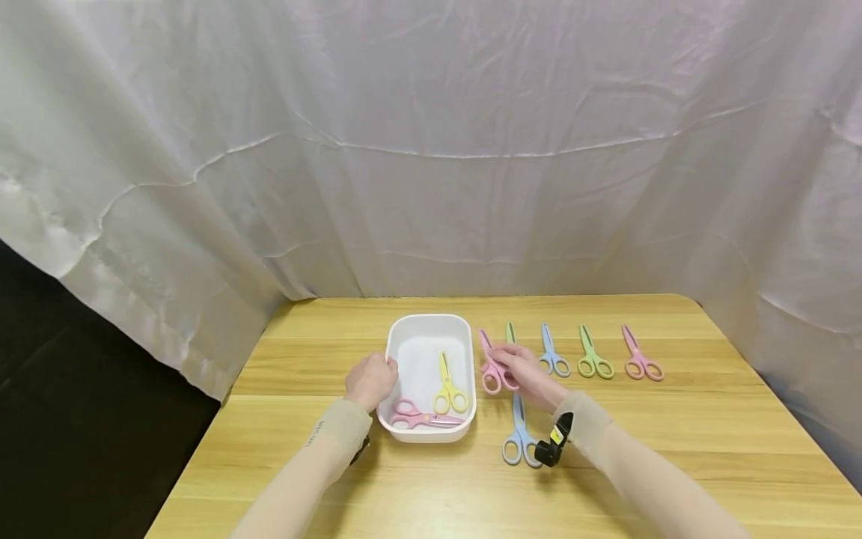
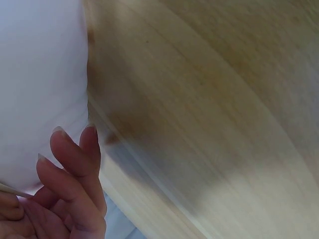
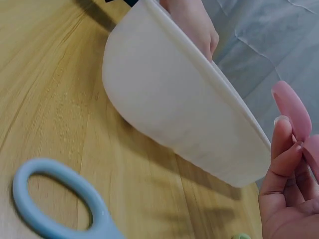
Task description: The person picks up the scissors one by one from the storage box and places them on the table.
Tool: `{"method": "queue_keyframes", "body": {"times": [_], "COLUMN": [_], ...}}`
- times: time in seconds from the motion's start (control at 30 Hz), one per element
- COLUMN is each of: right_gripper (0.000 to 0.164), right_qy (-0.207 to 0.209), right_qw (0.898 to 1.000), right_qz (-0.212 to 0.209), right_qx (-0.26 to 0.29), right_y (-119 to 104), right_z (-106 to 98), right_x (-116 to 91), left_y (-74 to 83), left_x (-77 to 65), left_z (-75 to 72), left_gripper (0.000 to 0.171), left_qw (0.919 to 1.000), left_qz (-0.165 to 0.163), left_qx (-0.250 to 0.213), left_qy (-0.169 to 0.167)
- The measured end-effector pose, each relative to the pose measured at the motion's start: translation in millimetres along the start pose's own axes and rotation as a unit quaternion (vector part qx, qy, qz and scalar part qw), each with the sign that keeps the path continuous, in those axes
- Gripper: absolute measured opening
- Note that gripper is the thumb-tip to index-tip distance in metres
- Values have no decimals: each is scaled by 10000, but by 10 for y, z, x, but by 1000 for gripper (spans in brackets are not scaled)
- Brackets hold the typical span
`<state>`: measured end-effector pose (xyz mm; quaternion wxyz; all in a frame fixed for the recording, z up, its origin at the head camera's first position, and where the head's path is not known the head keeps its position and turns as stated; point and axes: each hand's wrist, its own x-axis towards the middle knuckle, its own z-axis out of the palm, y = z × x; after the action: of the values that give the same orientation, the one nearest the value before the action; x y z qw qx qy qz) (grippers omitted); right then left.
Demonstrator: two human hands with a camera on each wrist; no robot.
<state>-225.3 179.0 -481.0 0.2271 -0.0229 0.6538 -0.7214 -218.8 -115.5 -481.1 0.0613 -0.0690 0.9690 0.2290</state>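
Note:
A white plastic tub (image 1: pixel 419 352) stands on the wooden table, with yellow scissors (image 1: pixel 446 385) and pink scissors (image 1: pixel 420 416) lying inside it. My left hand (image 1: pixel 372 382) grips the tub's left rim, thumb over the edge; in the left wrist view its fingers (image 2: pixel 75 174) curl against the outer wall. To the right of the tub, my right hand (image 1: pixel 520 368) pinches another pair of pink scissors (image 1: pixel 494 376), held above the table with blades pointing away. In the right wrist view a pink handle loop (image 3: pixel 294 109) shows at the fingertips.
Blue scissors (image 1: pixel 518 434) lie near the right wrist. Green scissors (image 1: pixel 510 333) are partly hidden behind the right hand. Farther right, blue scissors (image 1: pixel 551 355), green scissors (image 1: pixel 592 358) and pink scissors (image 1: pixel 638 355) lie in a row. A pale curtain (image 1: pixel 471 209) hangs behind the table.

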Motion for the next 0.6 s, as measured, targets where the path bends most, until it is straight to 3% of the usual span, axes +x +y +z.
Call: {"method": "queue_keyframes", "body": {"times": [0.23,0.6], "right_gripper": [50,48], "right_qy": [14,-21], "right_qw": [9998,9995], "right_qz": [174,32], "right_qx": [21,-302], "right_y": [8,15], "right_z": [-99,-260], "right_x": [-50,-137], "left_y": [16,12], "left_x": [-9,1], "left_z": [-4,2], "left_gripper": [41,40], "left_qw": [10000,10000], "left_qz": [-59,-44], "left_qx": [4,30], "left_qy": [-45,10]}}
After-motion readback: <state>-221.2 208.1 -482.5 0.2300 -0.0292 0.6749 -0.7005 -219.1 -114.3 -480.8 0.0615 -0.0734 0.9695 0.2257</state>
